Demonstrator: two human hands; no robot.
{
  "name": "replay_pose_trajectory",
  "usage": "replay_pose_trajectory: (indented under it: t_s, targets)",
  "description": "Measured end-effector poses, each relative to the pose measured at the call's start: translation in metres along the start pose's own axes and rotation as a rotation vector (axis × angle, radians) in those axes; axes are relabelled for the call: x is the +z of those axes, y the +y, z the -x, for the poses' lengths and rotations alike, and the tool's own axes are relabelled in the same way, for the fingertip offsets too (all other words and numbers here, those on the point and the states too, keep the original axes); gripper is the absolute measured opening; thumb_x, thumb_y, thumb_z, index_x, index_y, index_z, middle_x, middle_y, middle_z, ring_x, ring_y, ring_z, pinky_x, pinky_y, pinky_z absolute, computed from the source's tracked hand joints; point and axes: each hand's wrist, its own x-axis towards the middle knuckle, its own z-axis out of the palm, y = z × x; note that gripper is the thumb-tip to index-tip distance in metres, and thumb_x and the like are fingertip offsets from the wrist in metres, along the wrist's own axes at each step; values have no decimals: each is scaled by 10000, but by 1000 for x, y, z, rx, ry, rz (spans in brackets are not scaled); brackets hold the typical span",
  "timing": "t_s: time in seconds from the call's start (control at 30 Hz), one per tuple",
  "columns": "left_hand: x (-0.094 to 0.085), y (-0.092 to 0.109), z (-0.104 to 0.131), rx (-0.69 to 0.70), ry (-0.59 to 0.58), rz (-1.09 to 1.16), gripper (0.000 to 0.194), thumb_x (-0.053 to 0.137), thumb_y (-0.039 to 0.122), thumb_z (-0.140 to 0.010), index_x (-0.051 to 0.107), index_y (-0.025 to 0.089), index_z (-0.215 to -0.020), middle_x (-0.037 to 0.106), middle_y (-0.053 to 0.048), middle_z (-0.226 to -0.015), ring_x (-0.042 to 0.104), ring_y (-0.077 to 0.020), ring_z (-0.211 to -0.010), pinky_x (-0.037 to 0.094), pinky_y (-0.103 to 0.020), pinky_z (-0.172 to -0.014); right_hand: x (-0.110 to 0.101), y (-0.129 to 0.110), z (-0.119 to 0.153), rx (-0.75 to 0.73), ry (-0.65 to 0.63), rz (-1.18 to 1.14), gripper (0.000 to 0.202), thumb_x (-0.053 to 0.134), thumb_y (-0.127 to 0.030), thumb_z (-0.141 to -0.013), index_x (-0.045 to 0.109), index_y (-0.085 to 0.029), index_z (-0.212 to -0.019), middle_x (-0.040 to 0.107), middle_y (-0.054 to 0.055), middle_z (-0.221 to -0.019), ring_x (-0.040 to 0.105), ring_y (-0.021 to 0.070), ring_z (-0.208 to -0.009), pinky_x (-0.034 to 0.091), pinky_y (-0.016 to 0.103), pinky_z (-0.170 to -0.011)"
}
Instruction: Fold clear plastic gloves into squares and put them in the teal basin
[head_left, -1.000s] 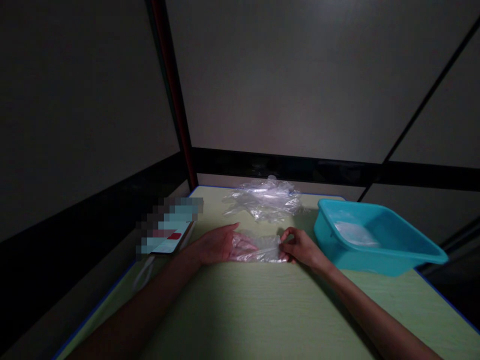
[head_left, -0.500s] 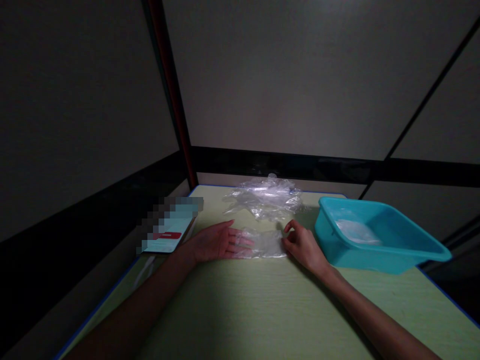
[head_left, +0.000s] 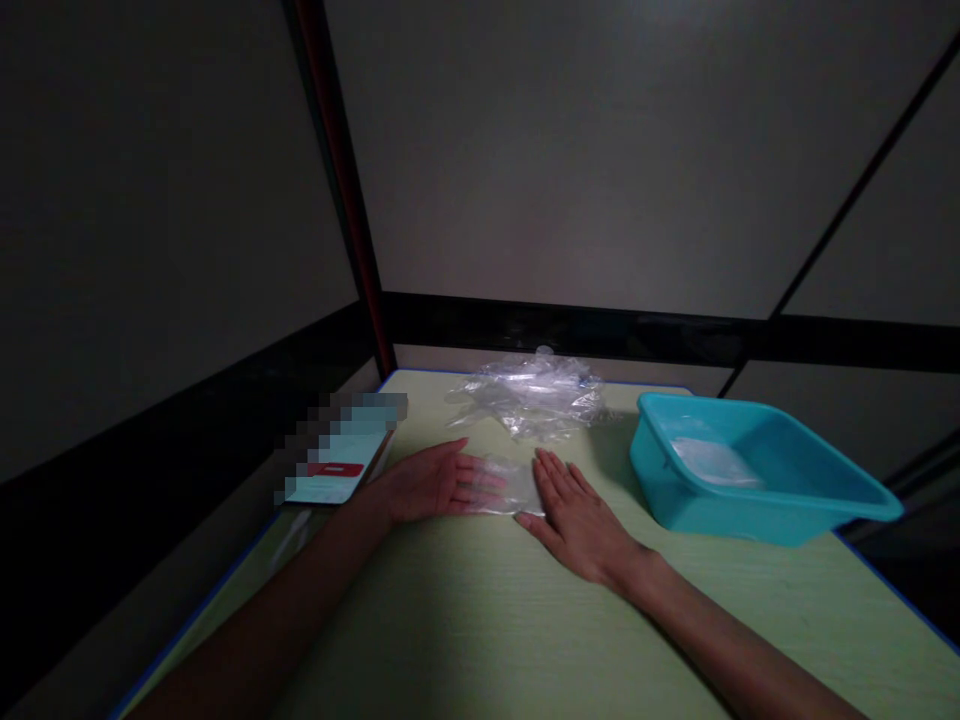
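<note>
A small piece of clear plastic, apparently a bag (head_left: pixel 520 484), lies flat near the middle of the table. My left hand (head_left: pixel 431 485) rests palm up at its left side, fingers stretched out; the plastic covers the fingertips, and I cannot tell whether they are inside or beneath it. Palm down, my right hand (head_left: pixel 577 515) lies flat with its fingers extended over the right part of the plastic, hiding that end. Behind both hands is a crumpled heap of clear plastic (head_left: pixel 536 390).
At the right of the pale green table (head_left: pixel 465 620) stands a turquoise basin (head_left: pixel 712 515), with flat clear plastic (head_left: pixel 712 462) inside. A phone or tablet with a lit screen (head_left: pixel 337 485), partly blurred, sits at the left edge. Walls rise behind and to the left.
My right hand has gone from curled fingers at the plastic's right edge to lying flat, further left, over it. Less of the plastic shows. My left hand is nearly unmoved.
</note>
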Motion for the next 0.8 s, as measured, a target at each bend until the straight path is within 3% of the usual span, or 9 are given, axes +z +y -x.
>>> replay_pose_trajectory:
  t_s: [0.1,0.2,0.27,0.33,0.37,0.43,0.53,0.8]
  targets:
    - [5,4,4,28,189,-150,391,371,423,-802,458,87,-983,608,-148,-967,599,-234,-856,371,-388,-856,0,0,-1,22,-20,24,727,186,-540,-833,239,21,-1293,168,197,-1358,113,260,-1258,140,424,-1017]
    - [14,2,6,205,539,-533,418,354,460,-794,445,120,-1019,629,-120,-889,620,-227,-739,437,-403,-756,-1,-2,-1,30,-23,30,725,188,-537,-834,237,22,-1293,166,198,-1356,116,262,-1257,142,424,-1016]
    - [24,-4,4,384,759,-782,411,351,444,-795,445,144,-1060,606,-123,-963,601,-237,-806,419,-419,-788,0,-2,-2,34,-16,31,718,196,-530,-835,240,21,-1292,170,198,-1355,119,264,-1256,148,424,-1015]
    - [36,-15,-1,523,837,-938,389,385,388,-791,449,167,-1105,511,-114,-1150,495,-238,-1028,307,-402,-929,1,-2,-2,33,-5,32,708,208,-521,-836,249,22,-1290,177,200,-1353,124,266,-1255,153,426,-1013]
    - [43,-22,-4,575,826,-1006,384,415,354,-779,461,165,-1111,457,-100,-1221,428,-227,-1106,248,-373,-978,2,-2,-2,29,1,33,700,215,-513,-837,254,21,-1288,183,200,-1352,128,265,-1255,155,427,-1012]
    - [55,-36,-12,691,639,-1378,424,388,315,-797,423,136,-1180,391,-96,-1286,324,-205,-1193,193,-338,-1014,3,-1,-2,16,12,39,665,246,-478,-840,262,15,-1287,192,197,-1350,138,263,-1253,163,427,-1011]
    - [64,-54,-22,669,456,-1635,525,363,371,-821,306,110,-1272,282,-102,-1350,225,-202,-1244,158,-325,-1030,7,2,-2,-11,23,72,605,329,-374,-824,255,0,-1294,187,190,-1354,142,263,-1252,179,427,-1007]
    - [53,-61,-30,604,459,-1712,623,338,487,-812,264,92,-1288,243,-138,-1358,157,-238,-1261,123,-384,-1028,9,4,-1,-39,40,101,580,340,-326,-819,270,12,-1285,193,195,-1348,155,275,-1248,191,441,-1000]
